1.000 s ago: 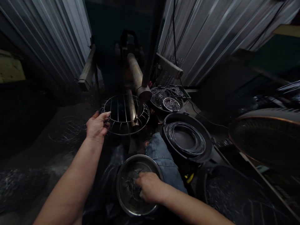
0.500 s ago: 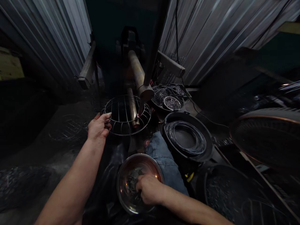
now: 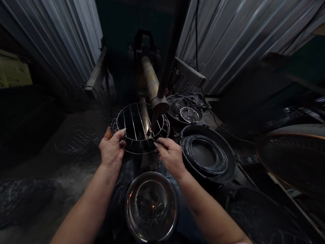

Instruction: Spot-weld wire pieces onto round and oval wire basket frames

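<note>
A round wire rack (image 3: pixel 135 130) with parallel bars sits around the lower metal rod (image 3: pixel 145 117) of a machine. My left hand (image 3: pixel 113 145) is closed on the rack's left edge. At its near right rim, by the electrode tip (image 3: pixel 150 130), my right hand (image 3: pixel 170 154) pinches what looks like a short piece of wire, mostly hidden by the fingers. Below and between my forearms, a shiny metal bowl (image 3: pixel 130 217) holds many short metal pieces (image 3: pixel 152 210). The machine's thick upper rod (image 3: pixel 151 76) extends above the rack.
To the right, a black tub (image 3: pixel 230 162) holds a wire coil (image 3: pixel 188 152). Behind it stands another container with tangled wire (image 3: pixel 177 100) and a small dish (image 3: pixel 190 115). A fan-like round guard (image 3: pixel 291 159) is at far right. More wire (image 3: pixel 76 139) lies at left.
My right hand has left the bowl and moved up to the rack's near right rim. My left hand still grips the rack, which appears slightly lower and further right.
</note>
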{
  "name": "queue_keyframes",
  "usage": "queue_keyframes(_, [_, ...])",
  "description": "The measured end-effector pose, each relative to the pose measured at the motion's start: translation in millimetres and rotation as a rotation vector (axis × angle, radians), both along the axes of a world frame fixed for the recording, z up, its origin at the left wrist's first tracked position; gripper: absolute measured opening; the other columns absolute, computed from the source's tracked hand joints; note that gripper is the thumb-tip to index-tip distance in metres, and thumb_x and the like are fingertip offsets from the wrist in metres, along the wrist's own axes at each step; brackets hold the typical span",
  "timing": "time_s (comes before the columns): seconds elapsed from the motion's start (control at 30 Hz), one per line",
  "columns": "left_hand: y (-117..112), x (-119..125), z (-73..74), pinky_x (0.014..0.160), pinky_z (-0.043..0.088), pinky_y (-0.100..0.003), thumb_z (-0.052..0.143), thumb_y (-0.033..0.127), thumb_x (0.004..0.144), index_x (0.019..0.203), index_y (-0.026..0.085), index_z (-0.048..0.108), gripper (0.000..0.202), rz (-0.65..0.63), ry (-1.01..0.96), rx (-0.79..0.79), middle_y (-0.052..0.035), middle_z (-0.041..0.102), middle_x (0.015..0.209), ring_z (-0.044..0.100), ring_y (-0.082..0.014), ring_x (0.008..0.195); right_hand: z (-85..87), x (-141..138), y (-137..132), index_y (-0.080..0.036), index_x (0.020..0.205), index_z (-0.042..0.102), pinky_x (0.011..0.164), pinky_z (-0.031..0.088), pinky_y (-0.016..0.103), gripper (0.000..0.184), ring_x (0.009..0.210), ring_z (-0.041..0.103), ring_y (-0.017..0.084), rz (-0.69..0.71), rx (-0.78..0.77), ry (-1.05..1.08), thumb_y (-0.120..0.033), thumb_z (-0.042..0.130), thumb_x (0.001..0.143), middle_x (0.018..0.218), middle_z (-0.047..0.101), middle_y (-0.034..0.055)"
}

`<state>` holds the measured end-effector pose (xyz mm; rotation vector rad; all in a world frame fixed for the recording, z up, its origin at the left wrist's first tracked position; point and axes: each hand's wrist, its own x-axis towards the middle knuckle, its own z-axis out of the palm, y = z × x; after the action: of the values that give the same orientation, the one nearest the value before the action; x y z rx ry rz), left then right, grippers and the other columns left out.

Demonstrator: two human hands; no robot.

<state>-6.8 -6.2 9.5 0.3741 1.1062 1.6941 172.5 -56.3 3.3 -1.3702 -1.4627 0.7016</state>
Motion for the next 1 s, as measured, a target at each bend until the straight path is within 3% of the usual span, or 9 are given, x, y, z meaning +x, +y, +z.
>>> queue_keyframes(0.17, [-1.6, 1.4, 0.7, 0.04, 0.028, -0.015, 0.081, 0.012, 0.046, 0.084, 0.02, 0.056, 0.046, 0.039, 0.009, 0.008, 0.0054, 0.055, 0.072, 0.042, -0.0035, 0.05, -10.0, -13.4, 7.8, -0.019, 0.085, 0.071, 0.065, 0.05, 0.025, 0.014, 0.07, 0.062, 0.014, -0.034, 0.041, 0.09, -0.021, 0.058, 0.081, 0.078, 0.064, 0.0014])
queue_keyframes(0.43, [0.7, -0.8, 1.7, 0.039, 0.027, -0.015, 0.082, 0.012, 0.045, 0.087, 0.021, 0.06, 0.048, 0.025, -0.013, 0.033, 0.0065, 0.053, 0.07, 0.038, -0.0019, 0.046, -15.2, -5.6, 8.8, -0.018, 0.077, 0.07, 0.05, 0.049, 0.022, 0.01, 0.054, 0.059, 0.011, 0.051, -0.101, 0.196, -0.025, 0.063, 0.076, 0.07, 0.062, -0.0001])
queue_keyframes(0.63, [6.0, -2.3, -0.4, 0.04, 0.026, -0.015, 0.081, 0.012, 0.047, 0.085, 0.02, 0.059, 0.045, 0.009, -0.019, 0.032, 0.0062, 0.052, 0.066, 0.039, -0.0025, 0.046, -19.7, -12.5, 8.7, -0.016, 0.084, 0.07, 0.048, 0.048, 0.023, 0.018, 0.05, 0.059, 0.013, -0.07, -0.114, 0.325, -0.033, 0.065, 0.078, 0.062, 0.064, 0.0006])
queue_keyframes(1.0, [18.1, -3.1, -4.4, 0.04, 0.024, -0.016, 0.081, 0.014, 0.046, 0.087, 0.019, 0.059, 0.047, -0.027, -0.016, 0.017, 0.0064, 0.052, 0.061, 0.039, -0.0034, 0.046, -16.6, -17.8, 16.3, -0.016, 0.081, 0.069, 0.044, 0.046, 0.023, 0.021, 0.049, 0.059, 0.013, -0.095, -0.158, 0.441, -0.034, 0.068, 0.071, 0.061, 0.064, -0.0001])
